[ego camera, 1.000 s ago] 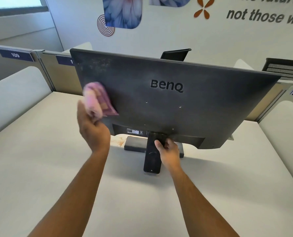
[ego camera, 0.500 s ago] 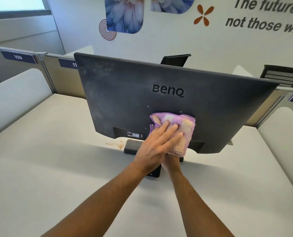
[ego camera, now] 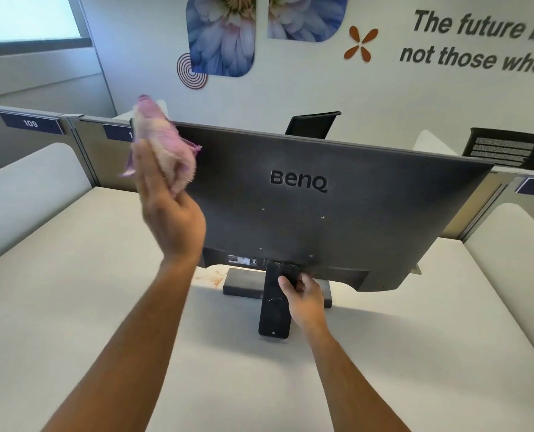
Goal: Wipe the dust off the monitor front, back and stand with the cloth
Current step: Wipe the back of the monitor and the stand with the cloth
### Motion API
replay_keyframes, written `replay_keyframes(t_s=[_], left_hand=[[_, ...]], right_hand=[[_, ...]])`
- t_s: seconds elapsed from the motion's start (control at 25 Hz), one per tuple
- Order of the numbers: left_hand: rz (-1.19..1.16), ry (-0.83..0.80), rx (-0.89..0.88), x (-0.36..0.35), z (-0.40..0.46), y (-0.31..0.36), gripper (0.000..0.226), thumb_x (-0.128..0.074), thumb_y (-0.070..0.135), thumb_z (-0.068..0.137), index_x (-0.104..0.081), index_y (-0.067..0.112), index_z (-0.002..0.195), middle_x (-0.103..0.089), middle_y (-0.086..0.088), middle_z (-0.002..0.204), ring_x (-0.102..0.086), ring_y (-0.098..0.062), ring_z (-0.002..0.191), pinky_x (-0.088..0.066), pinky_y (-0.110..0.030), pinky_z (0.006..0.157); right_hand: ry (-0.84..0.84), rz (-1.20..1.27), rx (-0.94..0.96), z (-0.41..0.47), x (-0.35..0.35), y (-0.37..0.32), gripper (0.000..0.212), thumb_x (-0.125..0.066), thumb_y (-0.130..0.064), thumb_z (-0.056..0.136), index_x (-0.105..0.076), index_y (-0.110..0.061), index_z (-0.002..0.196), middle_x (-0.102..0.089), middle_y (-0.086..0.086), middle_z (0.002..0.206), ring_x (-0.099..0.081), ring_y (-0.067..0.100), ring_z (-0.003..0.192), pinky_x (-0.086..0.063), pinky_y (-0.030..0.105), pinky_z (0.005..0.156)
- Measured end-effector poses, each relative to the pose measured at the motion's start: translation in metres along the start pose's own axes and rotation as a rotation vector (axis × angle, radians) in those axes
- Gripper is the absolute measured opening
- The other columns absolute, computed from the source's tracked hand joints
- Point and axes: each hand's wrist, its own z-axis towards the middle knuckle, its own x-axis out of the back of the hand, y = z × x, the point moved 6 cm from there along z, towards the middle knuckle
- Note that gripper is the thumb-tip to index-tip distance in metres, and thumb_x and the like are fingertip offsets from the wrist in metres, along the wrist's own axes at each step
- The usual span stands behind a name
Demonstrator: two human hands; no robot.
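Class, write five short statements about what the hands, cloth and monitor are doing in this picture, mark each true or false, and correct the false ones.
1. The left hand presses the pink cloth against the monitor's upper left corner. True.
2. The right hand holds a second cloth. False: it grips the neck of the monitor stand.
3. The camera sees the monitor's screen side. False: the back faces the camera, BenQ logo visible.
4. The monitor stands on a white desk. True.
5. The cloth lies flat on the desk. False: it is held up at the monitor's top edge.
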Motion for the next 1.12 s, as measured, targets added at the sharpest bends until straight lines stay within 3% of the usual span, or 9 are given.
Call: replay_keyframes(t_s=[0.08,0.16,0.36,0.48,0.64,0.72,0.88,0.96,1.12], left_hand=[[-0.028,-0.184,-0.213,-0.024,-0.029,0.031,0.066,-0.044,-0.020,0.081,-0.039,-0.002,0.144,-0.035,-0.017,0.151,-0.030,-0.036,0.143,-0.025,-0.043,0.118],[-0.030,-0.408,-0.400,-0.052,-0.068,0.058,0.064,-0.051,-0.020,0.080,-0.046,0.000,0.141,-0.037,-0.019,0.150,-0.026,-0.040,0.143,-0.022,-0.055,0.116],[0.065,-0.751,-0.743,-0.071,-0.131,0.067,0.057,-0.067,0.001,0.085,-0.051,0.008,0.139,-0.045,-0.013,0.148,-0.032,-0.031,0.143,-0.018,-0.049,0.119],[0.146,-0.685,-0.787,-0.062,-0.115,0.055,0.060,-0.069,0.001,0.084,-0.050,0.006,0.140,-0.044,-0.015,0.148,-0.036,-0.031,0.140,-0.026,-0.050,0.117],[0.125,-0.343,-0.315,-0.051,-0.043,0.038,0.063,-0.063,0.002,0.089,-0.036,0.000,0.146,-0.036,-0.018,0.152,-0.028,-0.033,0.144,-0.034,-0.054,0.111],[0.091,-0.258,-0.202,-0.050,-0.030,0.039,0.061,-0.060,0.007,0.093,-0.035,0.002,0.148,-0.034,-0.016,0.154,-0.025,-0.033,0.145,-0.035,-0.054,0.111],[0.103,-0.394,-0.509,-0.072,-0.080,0.072,0.066,-0.052,-0.015,0.081,-0.044,0.004,0.144,-0.037,-0.017,0.151,-0.028,-0.037,0.143,-0.023,-0.055,0.116],[0.100,-0.525,-0.639,-0.080,-0.107,0.080,0.062,-0.063,-0.006,0.085,-0.046,0.008,0.143,-0.040,-0.014,0.150,-0.029,-0.034,0.143,-0.023,-0.054,0.117],[0.012,-0.754,-0.842,-0.073,-0.111,0.079,0.057,-0.070,0.001,0.083,-0.054,0.008,0.137,-0.047,-0.013,0.145,-0.038,-0.031,0.139,-0.036,-0.054,0.110]], right_hand=[[0.002,0.001,-0.008,-0.003,0.000,-0.003,0.025,-0.065,-0.052,0.086,-0.059,-0.032,0.099,-0.066,-0.016,0.094,-0.061,0.002,0.087,-0.044,0.009,0.066],[0.007,0.001,-0.013,-0.003,0.000,-0.003,0.022,-0.066,-0.052,0.086,-0.059,-0.032,0.093,-0.066,-0.017,0.089,-0.061,0.001,0.083,-0.042,0.010,0.063],[0.020,-0.027,0.019,0.001,0.000,-0.006,0.027,-0.069,-0.042,0.087,-0.061,-0.022,0.103,-0.068,-0.007,0.097,-0.063,0.010,0.086,-0.050,0.023,0.078],[0.017,-0.004,0.041,-0.002,0.000,-0.009,0.025,-0.068,-0.045,0.087,-0.062,-0.023,0.096,-0.069,-0.009,0.091,-0.065,0.011,0.084,-0.046,0.014,0.067],[-0.012,0.018,-0.008,-0.003,0.000,-0.005,0.022,-0.066,-0.048,0.087,-0.058,-0.029,0.097,-0.064,-0.018,0.089,-0.060,0.002,0.084,-0.045,0.013,0.070],[-0.020,0.023,-0.013,-0.002,-0.001,-0.005,0.022,-0.066,-0.048,0.087,-0.057,-0.031,0.098,-0.063,-0.019,0.090,-0.060,0.002,0.085,-0.048,0.016,0.077],[0.001,0.043,0.014,-0.002,0.002,-0.007,0.019,-0.068,-0.045,0.087,-0.060,-0.029,0.091,-0.067,-0.017,0.086,-0.063,0.002,0.081,-0.043,0.006,0.062],[0.000,0.033,0.014,-0.003,0.002,-0.009,0.017,-0.068,-0.043,0.087,-0.060,-0.030,0.093,-0.064,-0.021,0.084,-0.061,-0.002,0.077,-0.041,0.004,0.054],[-0.001,0.004,0.028,-0.003,0.002,-0.011,0.020,-0.068,-0.045,0.087,-0.059,-0.029,0.096,-0.063,-0.021,0.086,-0.061,0.000,0.079,-0.040,0.007,0.059]])
